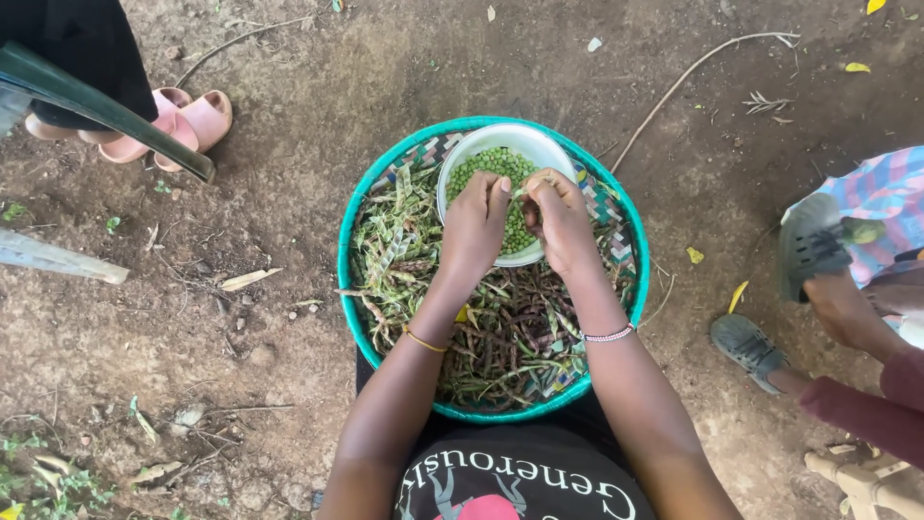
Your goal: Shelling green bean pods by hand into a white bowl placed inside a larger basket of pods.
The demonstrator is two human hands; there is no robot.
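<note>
Both hands meet over the white bowl [481,144] of peas: left hand [474,226] and right hand [561,220] fingers pinch a green pod [521,191], lying left-right.

**Colours Around the Basket**

Your round basket [347,279] has a teal rim and a checked woven wall. Inside it, the bowl [481,143] is white, the peas [489,164] green, the pods [500,337] green and purple-brown. Left of it, pink sandals [183,120].

Pods [500,337] crowd the basket [348,289] around the white bowl [500,137], leaving little bare weave. Open dirt [289,241] lies left; a sandalled foot [749,349] stands close on the right.
</note>
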